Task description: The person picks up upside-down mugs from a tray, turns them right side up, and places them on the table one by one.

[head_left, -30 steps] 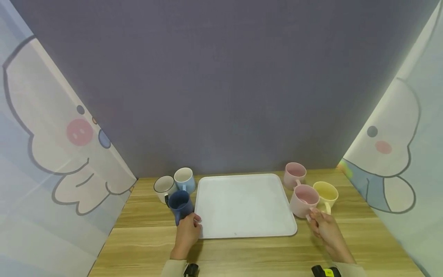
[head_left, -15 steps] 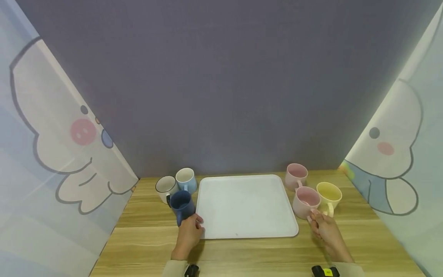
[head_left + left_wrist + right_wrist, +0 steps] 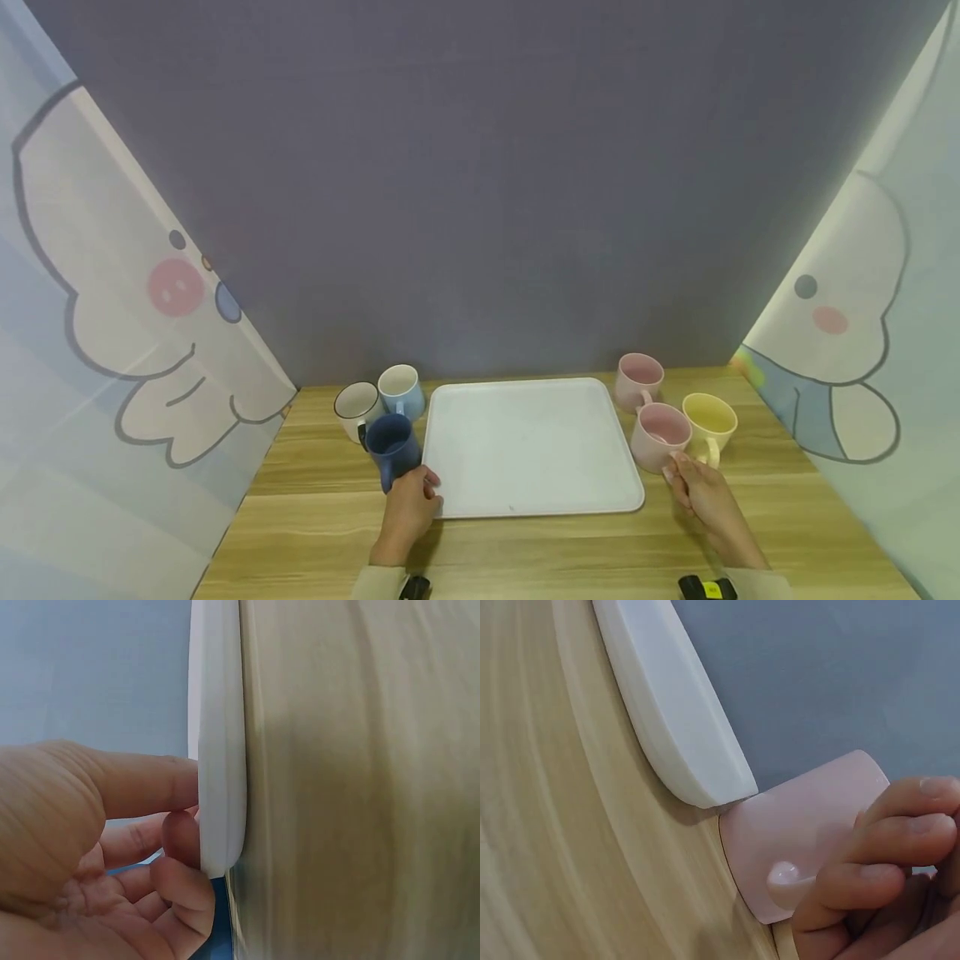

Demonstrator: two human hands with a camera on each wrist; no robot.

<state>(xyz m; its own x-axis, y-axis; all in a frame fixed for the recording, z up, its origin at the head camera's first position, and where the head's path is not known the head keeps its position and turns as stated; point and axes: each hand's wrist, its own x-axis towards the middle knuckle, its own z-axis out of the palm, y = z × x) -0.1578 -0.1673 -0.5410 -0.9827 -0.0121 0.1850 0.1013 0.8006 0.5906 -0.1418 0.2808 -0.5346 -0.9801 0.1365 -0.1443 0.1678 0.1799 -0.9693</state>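
Observation:
At the near left corner of a white tray (image 3: 536,450), my left hand (image 3: 408,504) pinches the rim; in the left wrist view the thumb (image 3: 154,784) meets the tray's edge (image 3: 220,765) and the other fingers are curled beside it. A dark blue mug (image 3: 393,446) stands just beyond this hand, its handle close to the knuckles. On the right side, my right hand (image 3: 705,496) grips the handle of a pink mug (image 3: 654,446). The right wrist view has this pink mug (image 3: 795,832) upright on the table against the tray's corner (image 3: 675,712), its handle partly hidden by the curled fingers (image 3: 859,889).
Behind the blue mug stand a cream mug with a black rim (image 3: 352,417) and a light blue mug (image 3: 402,396). A second pink mug (image 3: 636,383) and a yellow mug (image 3: 708,421) stand by the held one. A grey wall (image 3: 480,208) closes the table's back.

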